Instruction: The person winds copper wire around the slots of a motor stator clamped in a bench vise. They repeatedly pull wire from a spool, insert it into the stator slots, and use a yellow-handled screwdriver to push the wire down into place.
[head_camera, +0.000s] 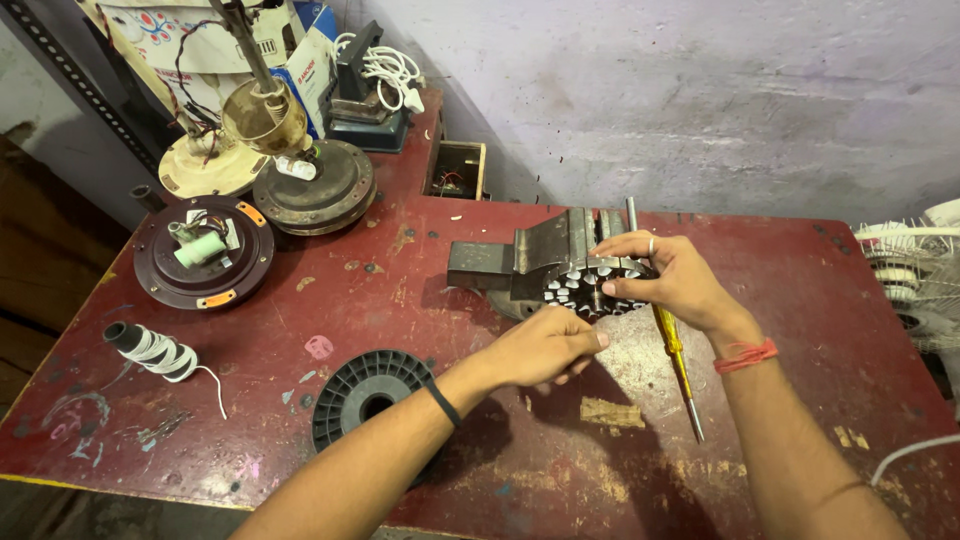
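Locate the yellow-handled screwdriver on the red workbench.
The yellow-handled screwdriver lies on the red workbench, right of centre, beneath the right hand.

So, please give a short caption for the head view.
Right hand holds a slotted stator core at a bench vise; left hand is closed below it.

A small repair workshop for electric fans and motors, seen from above a worn, red-painted metal worktop (780, 300) scratched and spotted with paint, set against a stained bare wall (700, 90). A bench vise (530, 262) sits on it, with a slotted motor stator (598, 285), a yellow-handled screwdriver (678, 362), an empty black wire spool (368, 392) and a bobbin of white wire (152, 349). Opened ceiling fan motor housings (205, 250) and loose wiring crowd the far left corner, and a white fan guard (915, 275) shows at the right edge.
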